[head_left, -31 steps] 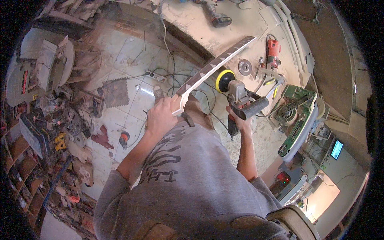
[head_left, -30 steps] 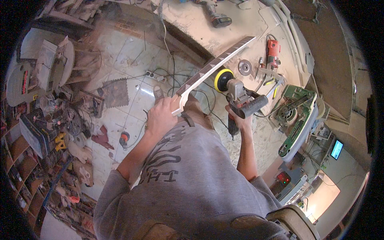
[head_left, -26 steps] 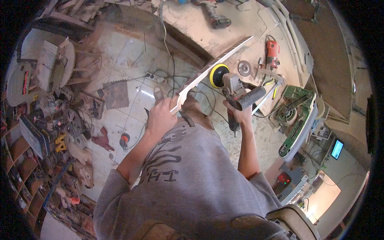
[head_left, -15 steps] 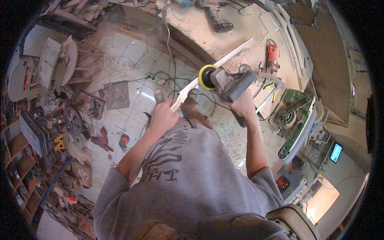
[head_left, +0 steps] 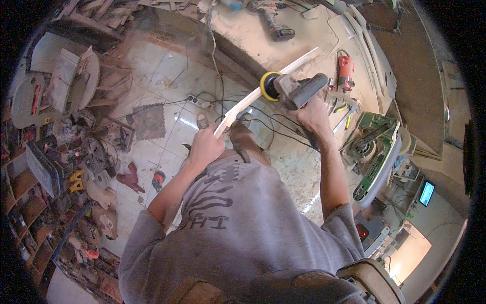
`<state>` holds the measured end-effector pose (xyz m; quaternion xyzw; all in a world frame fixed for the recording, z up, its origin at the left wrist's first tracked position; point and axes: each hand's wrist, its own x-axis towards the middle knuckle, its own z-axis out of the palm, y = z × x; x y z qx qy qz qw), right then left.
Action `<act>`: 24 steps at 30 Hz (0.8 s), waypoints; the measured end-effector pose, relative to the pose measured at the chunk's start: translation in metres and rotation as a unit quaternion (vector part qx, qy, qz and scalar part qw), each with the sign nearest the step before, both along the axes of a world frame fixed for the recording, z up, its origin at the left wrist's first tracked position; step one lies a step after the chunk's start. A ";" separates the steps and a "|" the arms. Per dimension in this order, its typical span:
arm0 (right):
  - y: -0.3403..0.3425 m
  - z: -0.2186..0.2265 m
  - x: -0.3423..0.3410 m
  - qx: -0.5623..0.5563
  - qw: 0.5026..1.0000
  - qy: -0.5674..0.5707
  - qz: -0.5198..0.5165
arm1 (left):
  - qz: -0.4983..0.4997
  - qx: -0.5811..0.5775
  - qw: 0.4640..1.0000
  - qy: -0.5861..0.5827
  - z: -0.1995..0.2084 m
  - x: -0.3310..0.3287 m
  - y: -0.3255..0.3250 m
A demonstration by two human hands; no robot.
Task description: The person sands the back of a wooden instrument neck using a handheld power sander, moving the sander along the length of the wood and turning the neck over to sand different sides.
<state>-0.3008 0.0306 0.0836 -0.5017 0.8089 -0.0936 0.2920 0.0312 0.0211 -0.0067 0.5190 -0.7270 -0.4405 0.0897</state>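
Okay, left hand is wrapped round the near end of the long wooden piece, fingers curled in tight; right hand clasps the power tool (some fingers hidden under it, but the grip looks firm). Big change in the last second: the piece has rolled from its broad, dark-patterned face to a narrow pale edge, and the right hand has come forward and inward with the tool. Its yellow-rimmed disc was off to the side; now it overlaps the strip, so tool and wood look to be meeting, though actual contact can't be told from this angle. Versus half a second ago, disc sits a bit farther out from the left hand, along the same strip. Wood runs outward from the left hand, passing forward of the right one, far end over the desk. Just past the right hand: red corded tool; farther forward, cordless drill; to its right, green machine.
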 end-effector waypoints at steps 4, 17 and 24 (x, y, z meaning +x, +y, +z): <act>0.004 -0.009 -0.005 -0.014 0.999 0.012 0.043 | -0.012 0.025 0.999 -0.043 0.008 -0.005 0.001; -0.011 -0.011 -0.039 0.011 0.997 0.070 -0.006 | 0.015 0.033 0.999 -0.004 -0.001 -0.002 -0.001; 0.003 -0.045 -0.008 -0.070 0.994 0.035 0.074 | 0.028 0.066 0.997 -0.022 0.002 0.000 -0.009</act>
